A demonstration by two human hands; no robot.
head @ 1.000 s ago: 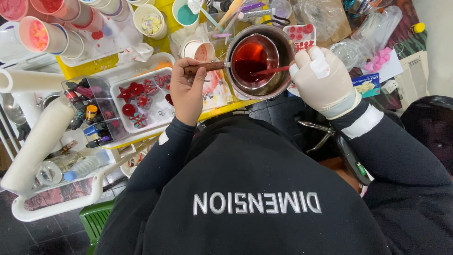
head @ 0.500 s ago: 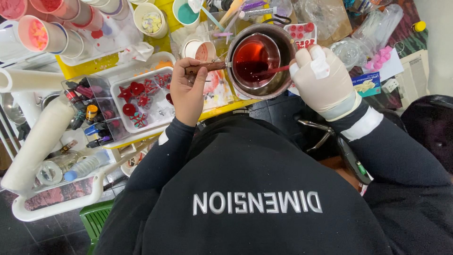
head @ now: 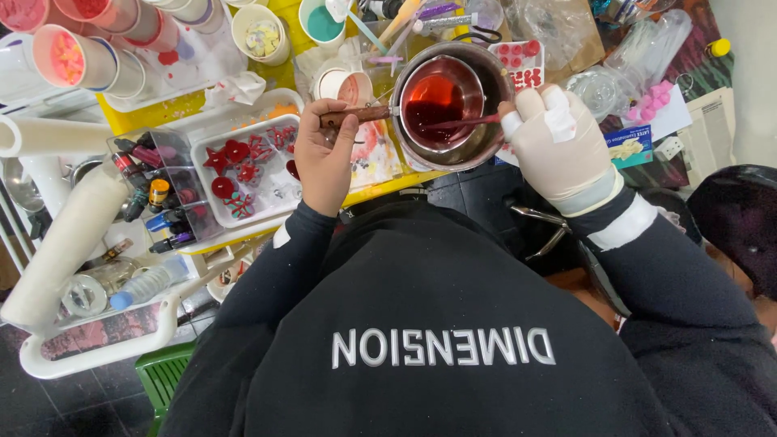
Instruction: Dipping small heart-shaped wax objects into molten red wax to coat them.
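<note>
At the worktop's near edge the bare left hand (head: pixel 324 158) stays clamped on the wooden handle (head: pixel 356 116) of the small metal pot (head: pixel 453 101) of red liquid, while the gloved right hand (head: pixel 558 142), seemingly pinched on a thin stirring stick (head: pixel 461 123), has barely moved.

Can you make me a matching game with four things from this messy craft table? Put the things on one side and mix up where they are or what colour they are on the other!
Things:
1. left hand
2. right hand
3. metal pot
4. white tray

Match with:
A. holds red star and heart shapes
B. wears a white glove and holds a stirring stick
C. full of dark red liquid
D. bare, gripping the pot's wooden handle

Pairs: 1-D, 2-B, 3-C, 4-A
</note>
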